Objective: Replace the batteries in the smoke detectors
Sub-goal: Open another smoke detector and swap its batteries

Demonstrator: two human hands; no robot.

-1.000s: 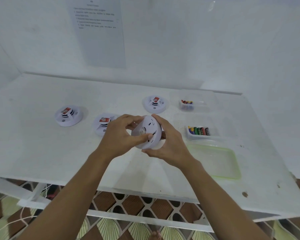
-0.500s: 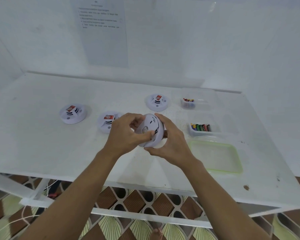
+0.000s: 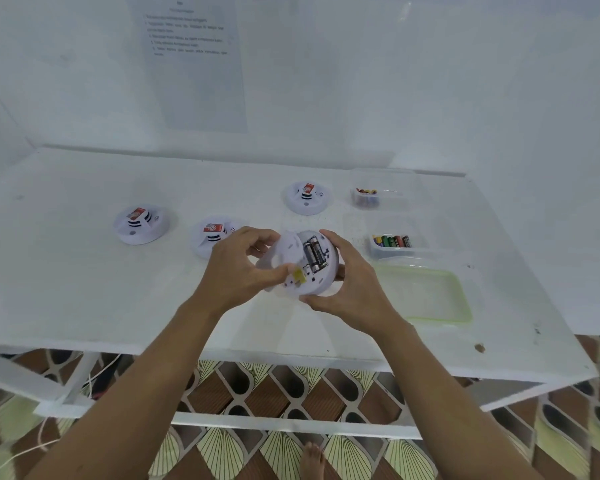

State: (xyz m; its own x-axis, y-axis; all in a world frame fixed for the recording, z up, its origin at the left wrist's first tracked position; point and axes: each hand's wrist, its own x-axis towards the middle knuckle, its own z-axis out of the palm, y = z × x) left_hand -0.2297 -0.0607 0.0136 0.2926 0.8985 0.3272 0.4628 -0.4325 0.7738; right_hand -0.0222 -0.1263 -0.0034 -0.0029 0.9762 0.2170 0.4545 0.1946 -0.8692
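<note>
Above the table's (image 3: 84,289) near middle, between both hands: smoke detector (image 3: 322,284), open back up, gripped by right hand (image 3: 352,289); left hand (image 3: 236,271) pinches its cover (image 3: 279,251) aside; two batteries (image 3: 314,255) exposed just right of the cover, long axes pointing away from the person.

Left hand (image 3: 234,271), right hand (image 3: 352,289), fingers (image 3: 336,242) curled

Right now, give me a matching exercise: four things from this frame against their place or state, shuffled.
1 held white round smoke detector
2 green-rimmed shallow plastic tray
3 nearer clear plastic tub
4 printed paper sheet

A on the wall
B row of coloured batteries inside
C nothing visible inside
D back open, batteries showing

Pairs: 1-D, 2-C, 3-B, 4-A
</note>
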